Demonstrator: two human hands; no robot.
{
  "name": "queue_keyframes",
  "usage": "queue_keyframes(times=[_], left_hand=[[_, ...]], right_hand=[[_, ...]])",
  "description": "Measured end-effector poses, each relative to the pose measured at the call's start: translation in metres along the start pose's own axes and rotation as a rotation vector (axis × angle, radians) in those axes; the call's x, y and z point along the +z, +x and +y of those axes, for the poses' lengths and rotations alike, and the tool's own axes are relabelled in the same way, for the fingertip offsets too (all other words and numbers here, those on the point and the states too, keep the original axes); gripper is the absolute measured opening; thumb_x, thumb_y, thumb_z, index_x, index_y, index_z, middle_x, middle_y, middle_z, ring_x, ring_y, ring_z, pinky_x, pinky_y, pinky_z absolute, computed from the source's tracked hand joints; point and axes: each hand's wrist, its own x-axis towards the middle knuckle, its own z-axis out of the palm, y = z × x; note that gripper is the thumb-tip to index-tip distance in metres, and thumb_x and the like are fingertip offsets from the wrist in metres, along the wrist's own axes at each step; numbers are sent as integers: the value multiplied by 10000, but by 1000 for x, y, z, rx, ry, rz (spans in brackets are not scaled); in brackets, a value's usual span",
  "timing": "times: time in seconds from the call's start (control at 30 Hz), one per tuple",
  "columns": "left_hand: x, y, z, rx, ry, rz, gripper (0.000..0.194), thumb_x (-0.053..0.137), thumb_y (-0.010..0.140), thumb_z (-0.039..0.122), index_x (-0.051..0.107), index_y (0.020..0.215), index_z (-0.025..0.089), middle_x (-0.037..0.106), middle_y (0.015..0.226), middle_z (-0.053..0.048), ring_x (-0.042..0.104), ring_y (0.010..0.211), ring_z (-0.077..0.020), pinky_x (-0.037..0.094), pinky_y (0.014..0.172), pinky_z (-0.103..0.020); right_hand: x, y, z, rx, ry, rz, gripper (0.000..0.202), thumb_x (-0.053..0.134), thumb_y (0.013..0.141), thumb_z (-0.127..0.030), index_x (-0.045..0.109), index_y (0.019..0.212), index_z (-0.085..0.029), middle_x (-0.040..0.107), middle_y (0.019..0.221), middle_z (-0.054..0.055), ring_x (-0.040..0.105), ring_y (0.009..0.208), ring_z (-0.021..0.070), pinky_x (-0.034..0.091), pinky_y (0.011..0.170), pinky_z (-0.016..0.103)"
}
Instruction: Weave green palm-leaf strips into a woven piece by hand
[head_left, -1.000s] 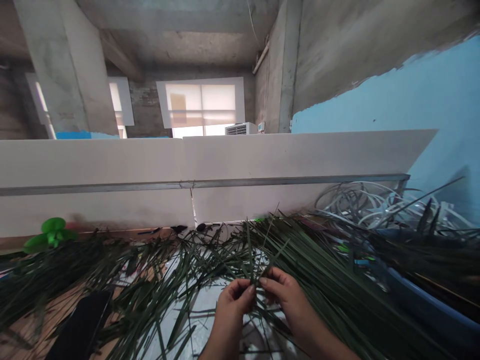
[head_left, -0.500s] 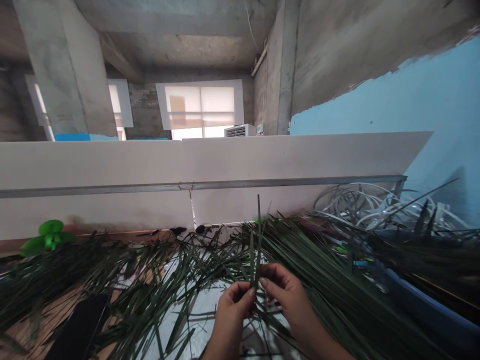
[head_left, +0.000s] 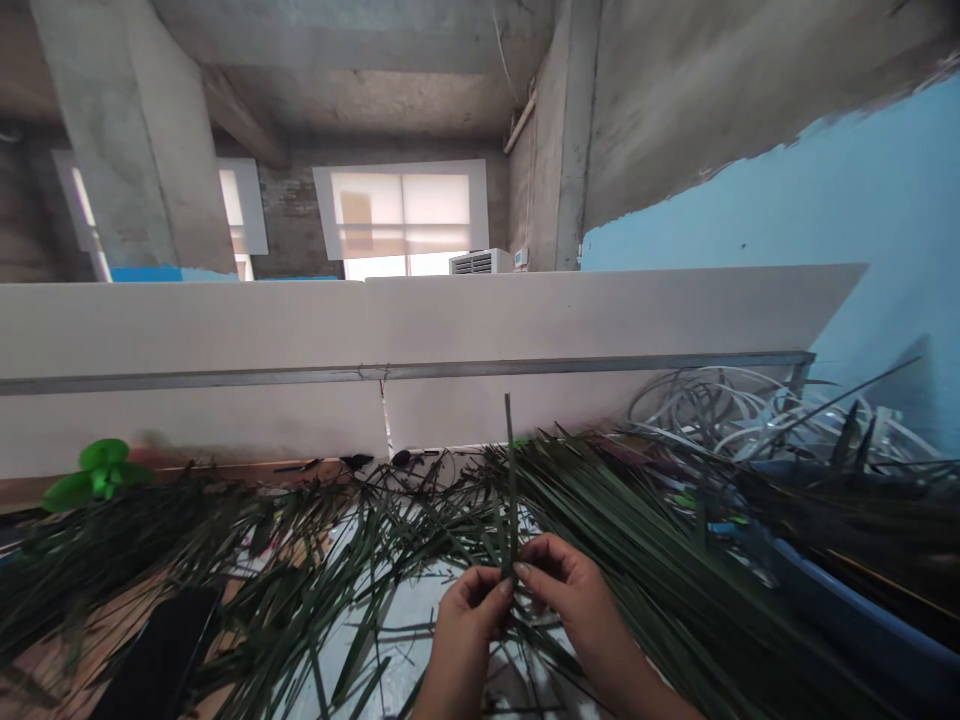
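Observation:
A narrow green leaf strip (head_left: 511, 470) stands nearly upright between my two hands. My left hand (head_left: 474, 605) pinches the lower part of it between thumb and forefinger. Close against it, my right hand (head_left: 559, 590) has its thumb and fingertips pressed on the strip's right side. A shorter strip end shows just left of the upright one. What lies under the fingertips is hidden. Loose green strips (head_left: 360, 600) are scattered below and left of my hands, and a bundle of long green leaves (head_left: 637, 530) fans out on the right.
A dark phone-like slab (head_left: 161, 650) lies at the front left. A green propeller-shaped thing (head_left: 103, 470) stands at the back left. At the right are a blue tub (head_left: 832, 590) and coiled white bands (head_left: 720, 405). A white panel (head_left: 465, 320) borders the back.
The upright strip's top has shifted slightly left. My right fingertips have moved a little down and left, closer to my left thumb.

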Motion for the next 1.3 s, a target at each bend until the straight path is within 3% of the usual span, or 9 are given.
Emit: queue_keyframes(times=[0.3,0.43,0.57,0.67,0.83,1.1,1.3], left_hand=[[0,1,-2,6,21,1,545,918,319,518,637,577,130,522,457,42,394,399,-71,239,450,-224],[-2,1,-3,36,36,-13,485,916,383,474,644,597,134,529,486,41,388,430,-73,259,467,-229],[-3,1,-2,80,51,-11,418,916,432,421,647,598,146,540,521,43,410,492,-88,295,504,-227],[-4,0,-2,117,64,-56,383,916,470,403,677,617,143,572,556,27,439,538,-104,336,540,-231],[-6,-3,-2,189,94,-184,328,888,600,411,751,746,151,650,665,-9,493,620,-122,388,619,-233],[10,-20,26,216,84,-219,353,908,568,439,780,750,166,693,697,-22,550,671,-144,434,685,-249],[10,-22,26,222,95,-211,350,905,573,437,780,753,164,719,720,-34,582,706,-162,447,716,-266]], right_hand=[[-2,1,3,-47,-91,-16,138,705,698,-291,645,749,-177,598,686,-13,508,603,158,409,546,266],[-5,2,3,-87,-164,-29,81,669,707,-211,704,775,-185,641,747,12,563,686,193,430,611,287],[-10,2,0,-258,-356,-17,239,571,745,-117,751,871,-215,682,897,38,622,877,234,456,761,320],[-16,5,-3,-336,-469,4,242,565,782,-133,745,919,-221,671,918,40,628,872,232,465,763,323],[-23,15,0,-286,-492,57,164,621,759,-199,748,861,-205,623,878,33,592,732,205,450,652,303],[-18,12,-5,-240,-388,59,120,654,750,-246,740,823,-206,603,885,32,575,716,196,431,550,261],[-10,5,-13,-162,-230,2,148,691,771,-340,686,755,-193,593,727,-1,520,616,157,382,479,223]])
